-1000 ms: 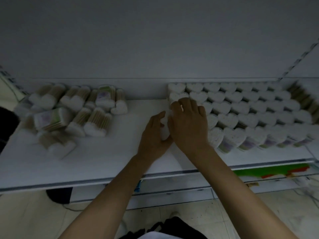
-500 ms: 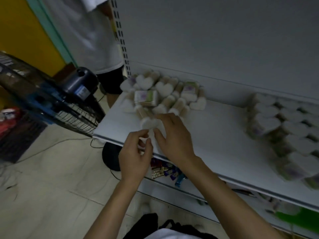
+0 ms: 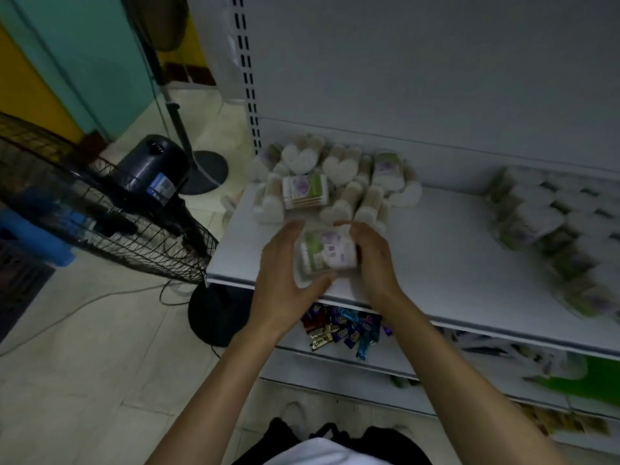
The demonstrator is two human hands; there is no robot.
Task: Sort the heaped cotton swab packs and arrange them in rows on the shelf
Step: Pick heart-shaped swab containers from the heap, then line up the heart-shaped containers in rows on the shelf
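- The grey back panel (image 3: 419,68) of the store shelving is filling the upper right of the view, with one slotted upright (image 3: 248,78) running down its left edge.
- The pale tiled floor (image 3: 84,364) is spreading out to the left, meeting a teal wall (image 3: 84,62) at the back.
- One white shelf (image 3: 446,250) is carrying all the swab packs; a broad bare strip is lying open between the two groups and along the front edge.
- One black standing fan (image 3: 100,209) is leaning its grille close to the shelf's left end, leaving little room on that side; a second round fan base (image 3: 204,172) is standing behind it.
- The arranged rows of heart-shaped cotton swab packs (image 3: 550,229) are sitting at the right end of the shelf, too blurred for counting.
- The heap of cotton swab packs (image 3: 335,182) is lying at the back left corner, well over a dozen, tumbled on their sides and ends.
- A small pile of wrapped sweets (image 3: 342,327) is lying on the lower shelf, under the hands.
- The left hand (image 3: 285,273) is curling round the left side of one cotton swab pack (image 3: 323,251), thumb beneath it.
- The right hand (image 3: 372,260) is gripping the same pack from the right.
- That pack is being held over the shelf's front left part, just in front of the heap.
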